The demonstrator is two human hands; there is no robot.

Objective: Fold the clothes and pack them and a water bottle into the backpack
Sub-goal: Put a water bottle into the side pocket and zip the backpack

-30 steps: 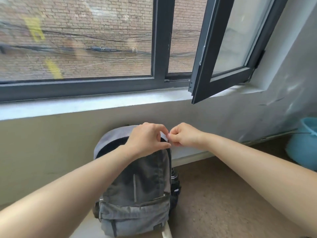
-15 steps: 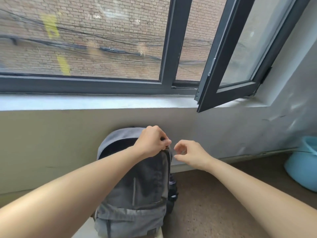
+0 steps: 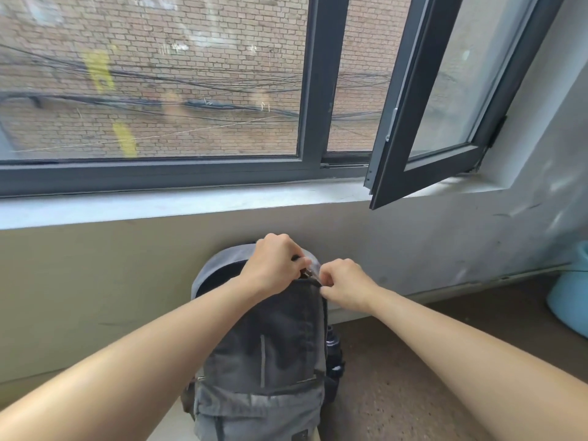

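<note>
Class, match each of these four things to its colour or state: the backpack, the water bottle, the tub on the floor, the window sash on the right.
Column one:
1 backpack
2 water bottle
3 tub
4 window sash

Column two:
A light blue
B swung open into the room
C grey, top partly unzipped
D dark, in a side pocket

Pairs: 1-C; 2-D; 3-A; 4-B

Grey backpack (image 3: 264, 361) (pale-blue bucket (image 3: 569, 300)).
</note>
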